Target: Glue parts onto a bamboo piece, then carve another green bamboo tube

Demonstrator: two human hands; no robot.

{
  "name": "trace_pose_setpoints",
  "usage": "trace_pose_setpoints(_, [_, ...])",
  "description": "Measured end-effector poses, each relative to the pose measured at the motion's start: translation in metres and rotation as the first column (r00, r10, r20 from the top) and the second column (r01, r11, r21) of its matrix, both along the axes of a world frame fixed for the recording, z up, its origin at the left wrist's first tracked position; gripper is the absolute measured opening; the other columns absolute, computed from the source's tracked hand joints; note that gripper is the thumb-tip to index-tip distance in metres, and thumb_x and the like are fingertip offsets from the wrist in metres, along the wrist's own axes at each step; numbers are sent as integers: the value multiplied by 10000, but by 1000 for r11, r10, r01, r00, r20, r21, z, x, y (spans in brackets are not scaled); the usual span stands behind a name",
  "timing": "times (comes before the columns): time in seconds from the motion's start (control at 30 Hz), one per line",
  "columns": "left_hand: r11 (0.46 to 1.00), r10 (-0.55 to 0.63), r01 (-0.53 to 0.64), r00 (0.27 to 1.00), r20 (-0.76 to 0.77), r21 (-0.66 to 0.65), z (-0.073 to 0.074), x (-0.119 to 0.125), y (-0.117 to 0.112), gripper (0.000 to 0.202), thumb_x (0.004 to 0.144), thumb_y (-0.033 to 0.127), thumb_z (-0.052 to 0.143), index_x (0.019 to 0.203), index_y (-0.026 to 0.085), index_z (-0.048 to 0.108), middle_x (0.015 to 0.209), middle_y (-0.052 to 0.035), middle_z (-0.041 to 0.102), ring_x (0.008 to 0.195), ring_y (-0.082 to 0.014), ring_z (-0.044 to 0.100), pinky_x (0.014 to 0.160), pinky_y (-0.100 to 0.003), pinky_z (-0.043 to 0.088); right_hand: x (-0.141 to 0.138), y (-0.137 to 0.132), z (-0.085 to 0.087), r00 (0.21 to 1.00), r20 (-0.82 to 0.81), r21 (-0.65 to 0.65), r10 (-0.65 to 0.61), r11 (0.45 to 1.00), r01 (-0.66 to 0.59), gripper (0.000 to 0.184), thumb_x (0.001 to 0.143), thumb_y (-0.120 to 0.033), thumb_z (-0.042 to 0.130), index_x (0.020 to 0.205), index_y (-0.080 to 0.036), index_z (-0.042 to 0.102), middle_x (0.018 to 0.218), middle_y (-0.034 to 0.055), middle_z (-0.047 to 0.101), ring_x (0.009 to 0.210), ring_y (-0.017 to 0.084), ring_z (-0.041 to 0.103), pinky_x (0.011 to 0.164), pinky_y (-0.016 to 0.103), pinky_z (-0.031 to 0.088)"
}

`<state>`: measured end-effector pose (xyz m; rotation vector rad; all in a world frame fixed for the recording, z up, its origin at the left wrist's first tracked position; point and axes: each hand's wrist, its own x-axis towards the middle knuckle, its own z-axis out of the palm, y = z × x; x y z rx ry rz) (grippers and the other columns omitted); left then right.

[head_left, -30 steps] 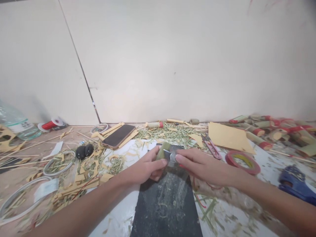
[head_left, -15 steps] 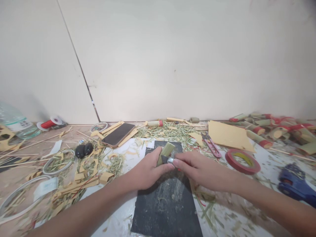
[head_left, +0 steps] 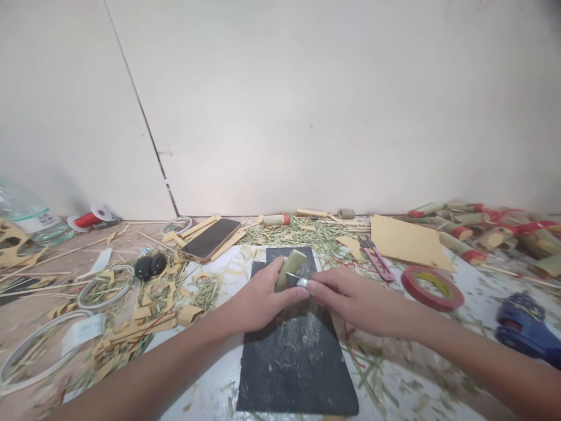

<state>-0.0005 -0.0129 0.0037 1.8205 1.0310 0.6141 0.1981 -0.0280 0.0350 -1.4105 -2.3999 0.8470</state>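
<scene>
My left hand (head_left: 263, 297) is closed around a short piece of green bamboo (head_left: 293, 266), its upper end tilted up and to the right. In my right hand (head_left: 350, 297) is a small knife (head_left: 295, 280) with a metal collar; most of its handle is hidden by my fingers. The blade lies against the right side of the bamboo, and my left thumb reaches close to the collar. Both hands are above the far half of a dark, scuffed board (head_left: 298, 374), which bears shavings.
Bamboo shavings litter the surface. Left are a phone (head_left: 211, 240), white rings (head_left: 105, 286), a red thread spool (head_left: 87, 219) and a bottle (head_left: 35, 216). Right are pink-handled snips (head_left: 379, 263), red tape (head_left: 432, 287), a blue tool (head_left: 528, 327) and several red-banded bamboo pieces (head_left: 464, 251).
The bamboo has turned slightly in my left hand and shows more of its side. The board has shifted a little away from me. Both hands keep their holds.
</scene>
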Motion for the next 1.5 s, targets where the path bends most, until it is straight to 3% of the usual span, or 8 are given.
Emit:
trace_pose_setpoints(0.17, [997, -74, 75, 996, -39, 28, 2, -1, -1, 328, 822, 447, 594, 1026, 205, 507, 971, -4, 591, 881, -189, 521, 762, -297, 399, -3, 0, -7, 999, 6, -84, 35, 996, -34, 420, 970, -435, 293, 659, -190, 436, 621, -18, 459, 598, 133, 458, 554, 260, 311])
trace_pose_setpoints(0.4, [993, 59, -52, 997, -58, 107, -5, 4, -1, 320, 856, 516, 508, 949, 210, 519, 951, -8, 621, 872, -197, 539, 751, -299, 393, -9, 0, -11, 999, -6, 25, -45, 999, 45, 418, 974, -420, 274, 663, -197, 444, 606, -18, 458, 589, 141, 450, 547, 267, 290])
trace_pose_setpoints(0.63, [985, 130, -112, 982, -136, 131, -4, 3, 0, 335, 880, 522, 452, 785, 201, 442, 770, 30, 512, 716, -153, 467, 653, -286, 351, 16, 22, 5, 918, -207, 97, -337, 927, 362, 458, 949, -523, 253, 604, -224, 295, 507, -46, 361, 472, 122, 361, 488, 261, 279])
trace_pose_setpoints(0.87, [996, 45, -36, 993, -111, 82, -1, 0, 1, 310, 836, 507, 542, 876, 209, 469, 847, 31, 544, 786, -160, 488, 683, -282, 364, 1, 3, -1, 999, -26, -47, -36, 998, 34, 418, 958, -445, 300, 638, -197, 406, 622, -14, 462, 591, 136, 440, 539, 261, 300])
trace_pose_setpoints(1.03, [995, 34, -21, 990, -133, 101, 0, 1, 0, 316, 831, 518, 547, 905, 215, 493, 873, 27, 586, 805, -171, 505, 689, -285, 360, -5, -3, -11, 1000, -19, -85, -9, 996, 8, 424, 976, -433, 269, 675, -193, 446, 652, -8, 485, 622, 142, 466, 558, 268, 306])
trace_pose_setpoints(1.27, [973, 191, -167, 969, -154, 156, -5, 7, -1, 432, 840, 613, 460, 725, 197, 421, 720, 33, 514, 687, -152, 451, 615, -280, 327, -8, 1, -17, 987, -97, 52, -126, 990, 132, 420, 974, -438, 272, 651, -203, 401, 619, -26, 463, 586, 135, 436, 545, 262, 296])
trace_pose_setpoints(1.43, [981, 171, -157, 977, -127, 111, -3, 4, 1, 372, 883, 552, 419, 754, 204, 422, 745, 34, 507, 707, -153, 467, 635, -282, 340, 10, 21, -5, 920, -184, 121, -347, 921, 371, 444, 956, -496, 248, 613, -220, 303, 545, -37, 388, 524, 134, 388, 516, 264, 285])
trace_pose_setpoints(1.5, [985, 151, -137, 979, -138, 105, -2, 1, 3, 353, 882, 548, 421, 786, 208, 423, 748, 32, 497, 711, -156, 466, 634, -284, 341, 14, 23, -1, 926, -176, 100, -334, 930, 354, 451, 950, -520, 248, 614, -222, 291, 540, -41, 374, 515, 131, 377, 515, 263, 292])
